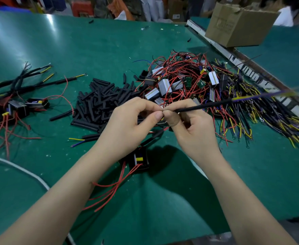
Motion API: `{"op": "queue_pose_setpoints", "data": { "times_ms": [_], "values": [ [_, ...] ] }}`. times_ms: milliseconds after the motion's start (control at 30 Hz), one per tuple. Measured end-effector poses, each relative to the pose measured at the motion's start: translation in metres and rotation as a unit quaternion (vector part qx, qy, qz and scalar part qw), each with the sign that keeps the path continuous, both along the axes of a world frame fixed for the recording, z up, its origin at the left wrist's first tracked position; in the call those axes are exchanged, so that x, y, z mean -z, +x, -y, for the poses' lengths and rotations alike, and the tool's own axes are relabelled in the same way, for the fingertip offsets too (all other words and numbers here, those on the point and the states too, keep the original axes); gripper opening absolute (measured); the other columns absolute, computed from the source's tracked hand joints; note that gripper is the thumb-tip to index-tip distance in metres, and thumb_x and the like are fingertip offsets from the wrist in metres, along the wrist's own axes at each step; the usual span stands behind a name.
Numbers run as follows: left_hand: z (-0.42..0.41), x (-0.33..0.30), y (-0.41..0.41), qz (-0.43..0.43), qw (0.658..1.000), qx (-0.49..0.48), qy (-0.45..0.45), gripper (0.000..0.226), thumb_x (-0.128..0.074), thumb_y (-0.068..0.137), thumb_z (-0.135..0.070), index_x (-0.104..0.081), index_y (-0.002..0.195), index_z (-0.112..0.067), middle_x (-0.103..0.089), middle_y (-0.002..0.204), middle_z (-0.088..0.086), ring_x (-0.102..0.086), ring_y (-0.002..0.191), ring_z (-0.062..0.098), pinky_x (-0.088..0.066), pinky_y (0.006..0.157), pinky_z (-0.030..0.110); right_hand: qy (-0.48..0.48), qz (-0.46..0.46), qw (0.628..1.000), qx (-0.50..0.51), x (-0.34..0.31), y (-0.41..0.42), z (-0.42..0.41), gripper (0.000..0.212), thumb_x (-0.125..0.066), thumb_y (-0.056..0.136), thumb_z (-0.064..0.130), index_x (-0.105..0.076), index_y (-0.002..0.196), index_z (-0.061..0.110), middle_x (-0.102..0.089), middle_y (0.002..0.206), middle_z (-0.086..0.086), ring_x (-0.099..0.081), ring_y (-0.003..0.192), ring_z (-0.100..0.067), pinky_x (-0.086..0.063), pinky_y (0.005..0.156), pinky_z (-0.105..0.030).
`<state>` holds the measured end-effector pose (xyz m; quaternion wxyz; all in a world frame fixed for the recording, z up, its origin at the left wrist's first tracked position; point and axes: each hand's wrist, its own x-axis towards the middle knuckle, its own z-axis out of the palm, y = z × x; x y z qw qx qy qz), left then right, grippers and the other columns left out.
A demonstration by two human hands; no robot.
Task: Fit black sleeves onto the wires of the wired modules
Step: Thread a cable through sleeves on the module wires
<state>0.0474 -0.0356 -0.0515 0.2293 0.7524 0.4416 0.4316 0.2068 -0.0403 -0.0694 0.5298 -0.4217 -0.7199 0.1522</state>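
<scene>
The black sleeve (203, 106) is pinched by the right hand (191, 126), with yellow and purple wire ends sticking out of its far end; the left hand (129, 121) pinches just beside it. A few sleeved modules (18, 106) lie left on the bench (92, 45) (a small group). The big pile (189, 82) and loose sleeves (99, 103) remain.

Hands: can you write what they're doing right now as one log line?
left hand pinches wire end | right hand pinches black sleeve | yellow and blue wires stick out beyond it | module below hands | sleeve pile behind
</scene>
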Motion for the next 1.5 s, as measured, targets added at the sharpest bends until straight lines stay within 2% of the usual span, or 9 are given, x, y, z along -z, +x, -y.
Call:
{"op": "queue_pose_setpoints", "data": {
  "times_ms": [267,400,533,667,867,1033,1167,1333,1500],
  "values": [
    [0.0,-0.002,0.0,0.054,0.986,0.078,-0.138,0.02,-0.054,0.094,-0.011,-0.057,0.084,-0.027,-0.054,0.074,-0.011,-0.047,0.068,-0.001,-0.036,0.068,0.015,0.073,0.026,0.996,-0.032,-0.005,0.002,-0.001,0.006,-0.066,0.086,0.004,-0.071,0.09,0.006,-0.065,0.088,-0.005,-0.059,0.088,-0.008,-0.041,0.082,-0.016],
    [0.001,-0.005,-0.002,0.141,0.956,0.12,-0.226,0.009,-0.054,0.092,-0.017,-0.063,0.088,-0.016,-0.054,0.076,-0.007,-0.045,0.068,-0.001,-0.037,0.064,0.007,-0.082,-0.079,0.991,-0.076,-0.011,-0.001,0.003,0.004,-0.064,0.088,0.02,-0.065,0.086,0.024,-0.063,0.073,0.015,-0.056,0.067,0.001,-0.041,0.065,-0.015],
    [-0.002,-0.003,-0.006,0.159,0.939,0.144,-0.27,0.028,-0.054,0.084,-0.03,-0.067,0.098,-0.009,-0.065,0.095,-0.001,-0.053,0.084,0.002,-0.041,0.076,0.008,-0.176,-0.178,0.964,-0.091,-0.016,-0.001,0.006,0.007,-0.061,0.091,0.013,-0.062,0.087,0.02,-0.064,0.066,0.013,-0.049,0.051,-0.002,-0.041,0.051,-0.013],
    [-0.002,-0.005,-0.006,0.206,0.918,0.156,-0.301,0.025,-0.057,0.078,-0.033,-0.07,0.093,-0.017,-0.07,0.086,-0.014,-0.055,0.069,-0.008,-0.041,0.065,0.009,-0.193,-0.216,0.953,-0.091,-0.017,-0.003,0.007,0.01,-0.058,0.092,0.008,-0.061,0.087,0.016,-0.066,0.065,0.011,-0.05,0.05,0.001,-0.04,0.049,-0.012],
    [-0.006,-0.004,-0.011,0.092,0.996,0.021,0.003,0.01,-0.065,0.087,-0.017,-0.061,0.092,-0.025,-0.062,0.089,-0.013,-0.057,0.084,-0.003,-0.041,0.078,0.01,-0.198,-0.216,0.953,-0.072,-0.016,-0.002,0.005,0.009,-0.06,0.092,0.013,-0.061,0.084,0.015,-0.07,0.069,0.003,-0.048,0.049,0.001,-0.04,0.05,-0.012],
    [-0.007,0.004,-0.009,-0.1,0.977,0.0,0.188,0.022,-0.061,0.086,-0.027,-0.069,0.094,-0.008,-0.059,0.094,0.003,-0.058,0.087,0.022,-0.048,0.078,0.04,-0.211,-0.235,0.946,-0.07,-0.014,-0.003,0.003,0.016,-0.061,0.091,0.015,-0.062,0.076,0.019,-0.062,0.061,0.013,-0.044,0.046,-0.001,-0.039,0.048,-0.012],
    [-0.003,0.002,-0.004,-0.015,0.993,0.03,0.114,0.01,-0.058,0.091,-0.023,-0.065,0.084,-0.025,-0.057,0.087,-0.004,-0.055,0.082,0.003,-0.041,0.077,0.015,-0.217,-0.244,0.943,-0.068,-0.013,-0.004,0.003,0.017,-0.062,0.091,0.014,-0.061,0.075,0.021,-0.062,0.058,0.013,-0.045,0.045,0.0,-0.037,0.045,-0.01],
    [-0.002,0.001,-0.001,0.066,0.995,0.039,-0.058,0.014,-0.058,0.093,-0.022,-0.067,0.082,-0.023,-0.067,0.086,-0.003,-0.057,0.077,-0.002,-0.039,0.073,0.01,-0.185,-0.228,0.951,-0.097,-0.011,-0.002,0.003,0.007,-0.06,0.092,0.011,-0.061,0.087,0.014,-0.067,0.065,0.006,-0.052,0.05,0.001,-0.039,0.049,-0.012],
    [-0.002,-0.006,-0.001,0.255,0.922,0.113,-0.27,0.018,-0.06,0.08,-0.023,-0.067,0.063,-0.022,-0.067,0.071,-0.013,-0.059,0.07,-0.005,-0.042,0.063,0.005,-0.101,-0.135,0.98,-0.102,-0.001,-0.005,0.001,0.007,-0.061,0.089,0.012,-0.061,0.093,0.017,-0.067,0.081,0.003,-0.065,0.075,-0.016,-0.053,0.07,-0.031]
  ]
}}
